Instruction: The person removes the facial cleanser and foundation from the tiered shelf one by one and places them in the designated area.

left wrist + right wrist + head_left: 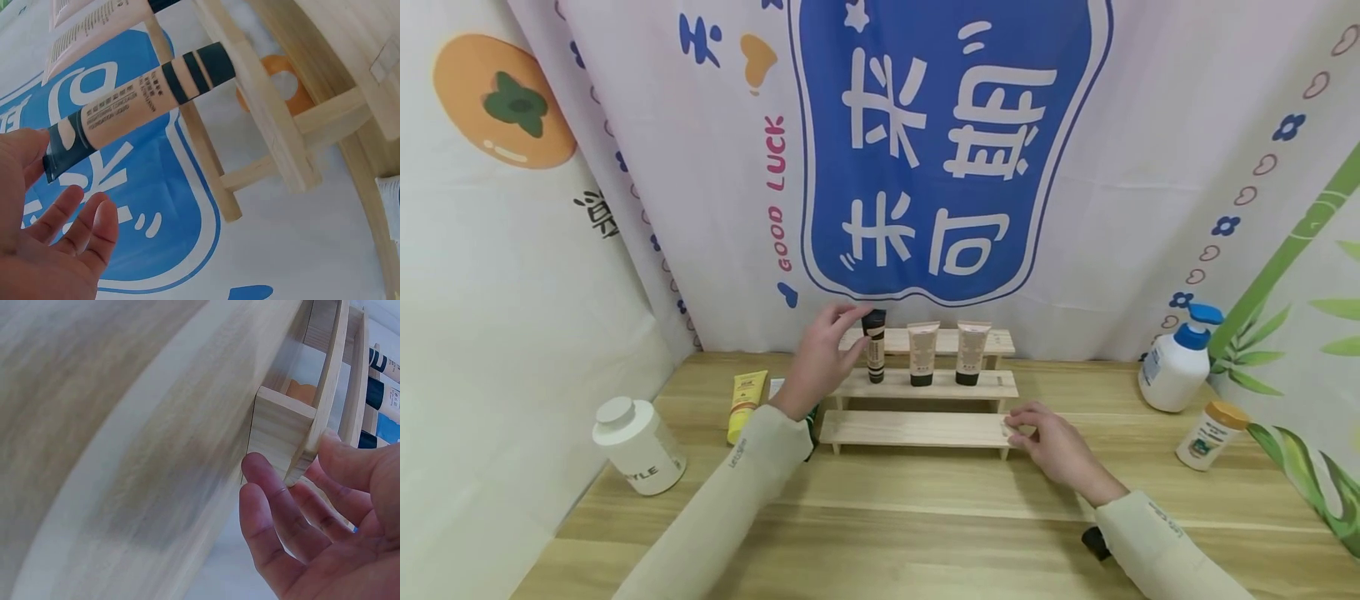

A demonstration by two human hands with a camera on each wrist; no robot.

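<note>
A slim black-and-beige foundation tube (876, 348) stands cap down on the middle step of a wooden tiered rack (917, 427). My left hand (824, 354) pinches its flat upper end between thumb and index finger; the other fingers are held off it in the left wrist view. Two wider pink tubes, one nearer (922, 354) and one further right (972, 353), stand on the same step. At the right end of the lowest step, my right hand (1051, 442) grips the board, thumb (340, 459) on its edge and fingers around the corner.
A yellow tube (747, 407) lies left of the rack, beside another tube partly hidden by the left sleeve. A white jar (638, 446) stands further left. On the right are a blue-topped pump bottle (1178, 362) and an orange-capped bottle (1212, 435). Printed cloth hangs behind.
</note>
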